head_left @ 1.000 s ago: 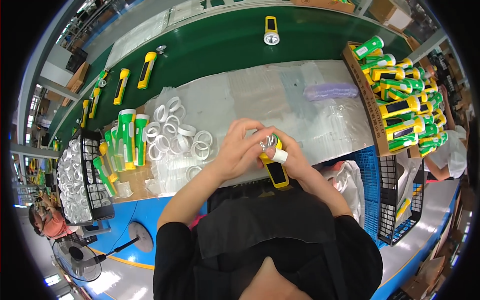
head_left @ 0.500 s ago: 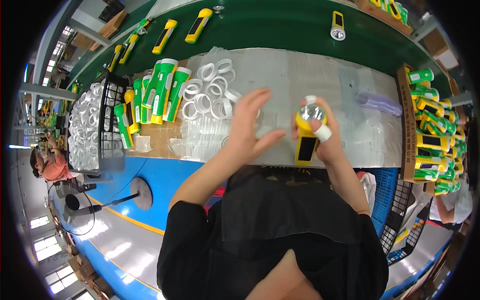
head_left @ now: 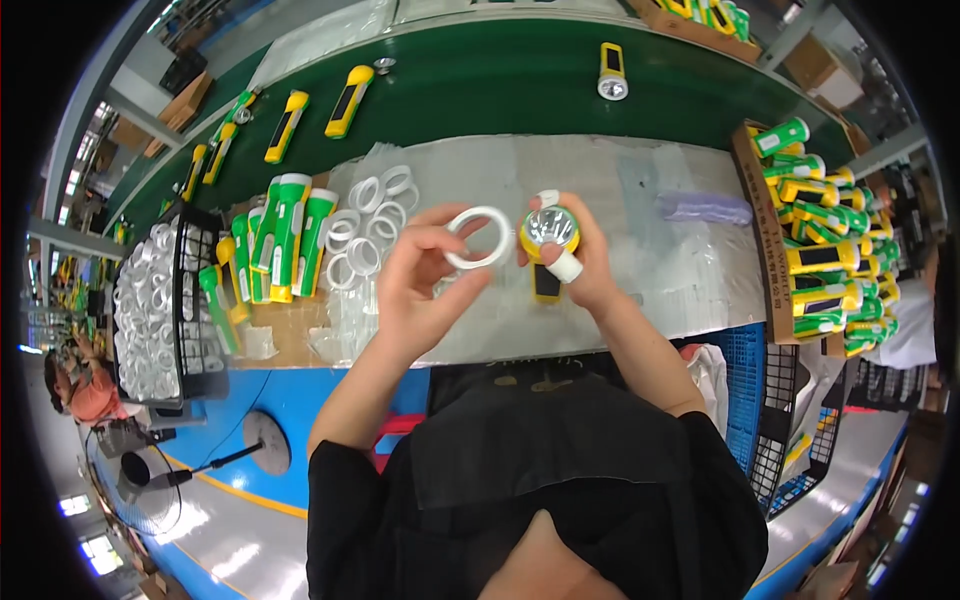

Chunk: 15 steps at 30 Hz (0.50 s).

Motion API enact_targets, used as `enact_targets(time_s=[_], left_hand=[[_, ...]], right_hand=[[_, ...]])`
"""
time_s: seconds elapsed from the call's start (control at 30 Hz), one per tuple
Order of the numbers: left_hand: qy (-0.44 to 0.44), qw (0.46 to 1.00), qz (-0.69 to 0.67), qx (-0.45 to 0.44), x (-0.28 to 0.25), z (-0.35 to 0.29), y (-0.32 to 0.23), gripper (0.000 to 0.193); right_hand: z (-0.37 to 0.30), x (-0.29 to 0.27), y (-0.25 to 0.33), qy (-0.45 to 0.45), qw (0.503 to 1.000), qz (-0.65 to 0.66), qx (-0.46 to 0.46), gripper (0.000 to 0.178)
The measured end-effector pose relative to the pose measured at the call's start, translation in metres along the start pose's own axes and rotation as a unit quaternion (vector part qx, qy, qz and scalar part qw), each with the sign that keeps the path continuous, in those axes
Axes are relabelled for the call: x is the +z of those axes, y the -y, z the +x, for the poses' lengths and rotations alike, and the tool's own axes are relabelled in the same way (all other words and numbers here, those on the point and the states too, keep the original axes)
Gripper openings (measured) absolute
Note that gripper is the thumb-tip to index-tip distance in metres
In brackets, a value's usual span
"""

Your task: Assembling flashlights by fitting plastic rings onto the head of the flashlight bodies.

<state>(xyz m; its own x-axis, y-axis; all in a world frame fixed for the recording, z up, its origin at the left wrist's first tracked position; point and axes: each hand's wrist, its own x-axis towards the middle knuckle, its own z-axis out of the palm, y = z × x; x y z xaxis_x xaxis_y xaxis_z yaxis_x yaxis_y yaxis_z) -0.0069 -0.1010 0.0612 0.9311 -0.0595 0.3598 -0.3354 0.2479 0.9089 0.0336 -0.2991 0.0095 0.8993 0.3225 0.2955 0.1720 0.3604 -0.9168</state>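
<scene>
My left hand (head_left: 418, 300) pinches a white plastic ring (head_left: 504, 238) between thumb and fingers, just left of the flashlight's head. My right hand (head_left: 594, 262) is wrapped round a yellow flashlight (head_left: 546, 288) with a dark panel on its body. Its shiny round reflector faces up and has no ring around it. White covers sit on the right thumb and a fingertip. Beside my left hand, loose white rings (head_left: 366, 258) lie spread on clear plastic on the worktop. Further left, several green-and-yellow flashlights (head_left: 290, 235) lie side by side.
A black crate (head_left: 197, 290) full of white rings stands at far left. At right, a cardboard box (head_left: 764, 240) holds many flashlights, with a purple plastic roll (head_left: 705, 208) near it. More flashlights (head_left: 348, 102) lie on the green belt (head_left: 480, 85) behind. A fan (head_left: 140, 470) stands on the floor.
My left hand has gone from empty to holding a white ring, now close to the flashlight. The flashlight's head has tilted more toward me. The whole view has shifted slightly.
</scene>
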Motion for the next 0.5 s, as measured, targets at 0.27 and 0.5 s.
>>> enact_targets(time_s=[0.27, 0.5], left_hand=[[0.134, 0.884, 0.364, 0.263, 0.022, 0.042, 0.01, 0.034], [0.186, 0.877, 0.39, 0.21, 0.022, 0.046, -0.002, 0.035]], right_hand=[[0.002, -0.001, 0.001, -0.008, 0.995, -0.081, -0.061, 0.052], [-0.001, -0.012, 0.002, 0.017, 0.999, -0.029, -0.025, 0.056]])
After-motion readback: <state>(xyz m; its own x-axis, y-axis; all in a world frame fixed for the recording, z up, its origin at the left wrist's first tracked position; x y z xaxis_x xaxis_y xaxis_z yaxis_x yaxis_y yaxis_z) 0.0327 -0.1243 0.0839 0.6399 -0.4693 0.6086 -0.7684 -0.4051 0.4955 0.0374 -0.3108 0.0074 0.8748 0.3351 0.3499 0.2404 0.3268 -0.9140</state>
